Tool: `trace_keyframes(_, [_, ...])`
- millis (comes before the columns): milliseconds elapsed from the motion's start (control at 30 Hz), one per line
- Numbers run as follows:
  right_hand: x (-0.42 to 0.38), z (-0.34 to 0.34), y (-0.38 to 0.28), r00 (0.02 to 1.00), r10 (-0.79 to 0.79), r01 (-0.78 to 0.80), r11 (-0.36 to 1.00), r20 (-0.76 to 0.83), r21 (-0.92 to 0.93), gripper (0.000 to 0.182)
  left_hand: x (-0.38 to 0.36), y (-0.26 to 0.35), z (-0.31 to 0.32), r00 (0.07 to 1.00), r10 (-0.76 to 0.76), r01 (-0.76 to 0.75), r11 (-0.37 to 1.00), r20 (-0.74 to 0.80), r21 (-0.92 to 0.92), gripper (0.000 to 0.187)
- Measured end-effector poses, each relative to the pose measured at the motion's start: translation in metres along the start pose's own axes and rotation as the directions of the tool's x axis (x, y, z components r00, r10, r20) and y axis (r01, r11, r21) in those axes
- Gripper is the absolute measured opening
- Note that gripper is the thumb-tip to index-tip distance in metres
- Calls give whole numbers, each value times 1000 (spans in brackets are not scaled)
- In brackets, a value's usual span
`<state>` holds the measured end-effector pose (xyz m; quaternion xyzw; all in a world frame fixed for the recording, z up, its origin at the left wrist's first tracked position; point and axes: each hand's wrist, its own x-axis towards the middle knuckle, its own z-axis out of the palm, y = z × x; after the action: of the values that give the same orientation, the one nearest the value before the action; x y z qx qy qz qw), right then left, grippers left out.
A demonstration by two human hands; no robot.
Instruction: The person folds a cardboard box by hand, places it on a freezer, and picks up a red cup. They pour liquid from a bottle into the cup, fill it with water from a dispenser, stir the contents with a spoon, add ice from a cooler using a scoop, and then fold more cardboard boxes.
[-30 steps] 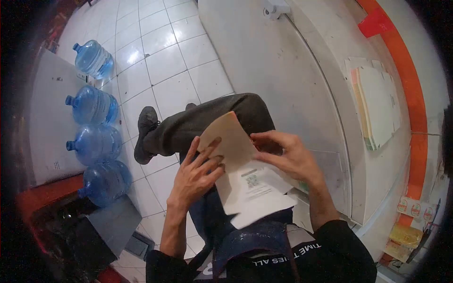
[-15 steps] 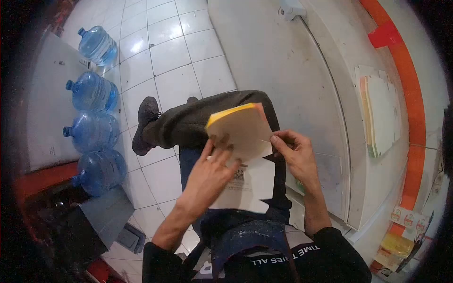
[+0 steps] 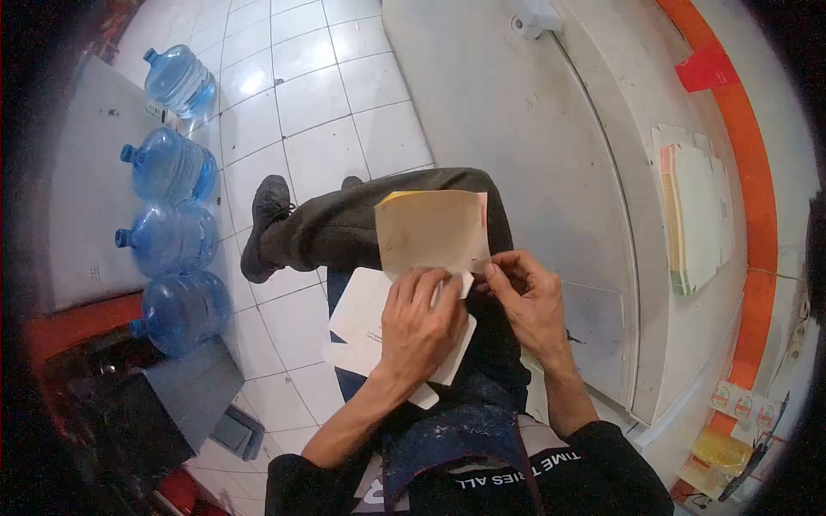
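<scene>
A cardboard box blank [image 3: 434,228] rests on my lap, its grey-white inner face showing on the raised upper panel, with yellow and orange-red along the edges. Its white lower part [image 3: 357,310] carries small print and has cut flaps and notches. My left hand [image 3: 423,318] lies over the middle of the blank, fingers bent around a fold and partly hiding it. At the right-hand corner of the raised panel, my right hand [image 3: 525,292] pinches the edge between thumb and fingers.
Several blue water bottles [image 3: 176,236] lie in a row on the tiled floor [image 3: 310,95] at left. A stack of flat cardboard [image 3: 695,219] sits on the pale appliance [image 3: 516,129] at right. Below the bottles stands a dark box [image 3: 194,391]; a yellow packet [image 3: 721,451] lies lower right.
The blank's white lower part has swung left and tilted, and its QR code is out of sight. My left hand has moved right and curled over the fold; my right hand stays at the corner.
</scene>
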<state>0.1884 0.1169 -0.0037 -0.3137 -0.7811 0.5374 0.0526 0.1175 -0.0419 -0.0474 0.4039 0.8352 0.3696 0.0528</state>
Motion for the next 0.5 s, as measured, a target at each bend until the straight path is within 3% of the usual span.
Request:
trace_keyframes(33, [0, 0, 0, 1000, 2, -2, 1000, -1, 4, 27, 0, 1, -3, 996, 20, -20, 1000, -88, 2, 29])
trace_keyframes(100, [1, -1, 0, 996, -84, 79, 984, -26, -158, 27, -5, 0, -3, 992, -34, 26, 997, -119, -66, 24])
trace_keyframes(200, [-1, 2, 4, 998, -63, 60, 988, -22, -140, 26, -6, -1, -9, 974, -144, 106, 971, -173, -213, 15])
trace_keyframes(233, [-2, 1, 2, 998, -60, 56, 989, -21, -139, 26, -6, 0, -13, 933, -359, 316, 831, -9, -458, 16])
trace_keyframes(267, [-2, -1, 0, 999, -38, 42, 993, 34, -107, 25, -6, 0, -16, 837, -508, 509, 590, 202, -626, 18])
trace_keyframes(300, [-3, -1, -1, 996, -17, 24, 997, 91, -75, 24, -5, -2, -18, 816, -508, 528, 460, 276, -714, 22])
trace_keyframes(333, [-2, 1, -1, 995, -15, 22, 997, 94, -72, 24, -6, -5, -18, 814, -511, 531, 460, 277, -711, 22])
trace_keyframes(400, [1, 3, -2, 950, -246, 275, 951, 190, -144, 23, -8, -13, -12, 797, -447, 553, 273, 406, -787, 23])
trace_keyframes(500, [2, 5, -8, 964, -198, 227, 961, 176, -160, 22, -9, -14, -9, 805, -440, 526, 218, 398, -822, 26])
